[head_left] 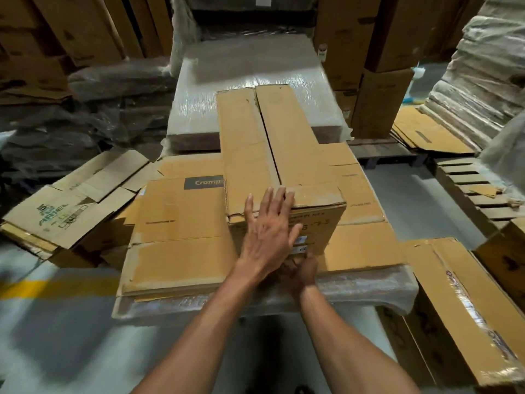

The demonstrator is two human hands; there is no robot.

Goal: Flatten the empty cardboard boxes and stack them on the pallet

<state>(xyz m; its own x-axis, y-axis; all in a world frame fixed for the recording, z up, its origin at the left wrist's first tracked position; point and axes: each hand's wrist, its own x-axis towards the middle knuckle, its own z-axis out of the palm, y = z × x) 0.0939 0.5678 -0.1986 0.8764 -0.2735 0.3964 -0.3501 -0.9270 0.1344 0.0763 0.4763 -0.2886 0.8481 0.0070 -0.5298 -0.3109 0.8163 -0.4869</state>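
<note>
Pressing my left hand (270,231), fingers spread flat, on the long box (272,149) atop the flattened stack (181,223); right hand (301,268) curled at its near end, grip unclear. Light, stiff board; I'd grip end flaps.

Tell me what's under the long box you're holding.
The long box lies on flattened cartons, its far end over a plastic-wrapped stack. Beneath the cartons is another wrapped layer. Any pallet below is covered. The left hand presses its near end; the right hand is partly hidden.
</note>
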